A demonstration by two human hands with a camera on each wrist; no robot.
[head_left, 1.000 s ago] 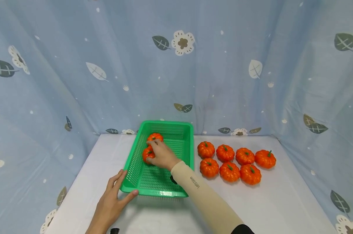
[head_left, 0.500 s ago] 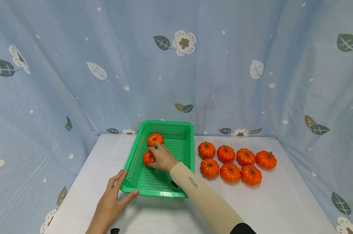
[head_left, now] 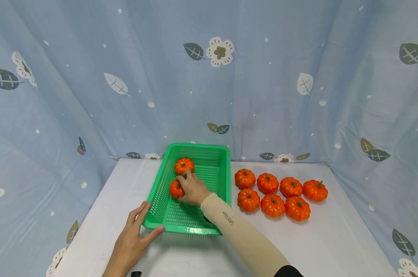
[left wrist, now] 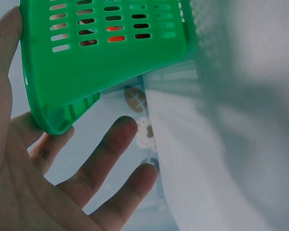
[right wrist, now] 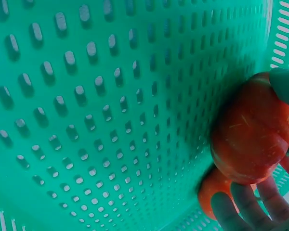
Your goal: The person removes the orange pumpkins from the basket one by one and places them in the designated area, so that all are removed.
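Note:
A green plastic basket (head_left: 228,181) with slotted walls stands on the white table. Inside it, along the left side, are two small orange pumpkins. My right hand (head_left: 192,189) reaches in and holds the nearer pumpkin (head_left: 175,189). In the right wrist view, thumb and fingertips lie on opposite sides of that pumpkin (right wrist: 250,132), low near the perforated floor. The farther pumpkin (head_left: 184,165) sits just beyond my fingers. At the basket's near-left corner my left hand (head_left: 130,240) touches the rim with spread fingers; in the left wrist view two fingers extend free below the corner.
Several more orange pumpkins (head_left: 272,205) with green stems stand in two rows on the table (head_left: 319,238), right of the basket. A blue patterned curtain (head_left: 250,84) hangs behind and along both sides of the table.
My right hand has drawn slightly toward me with the nearer pumpkin, so the gap to the farther pumpkin is a little wider. The left hand stays at the corner.

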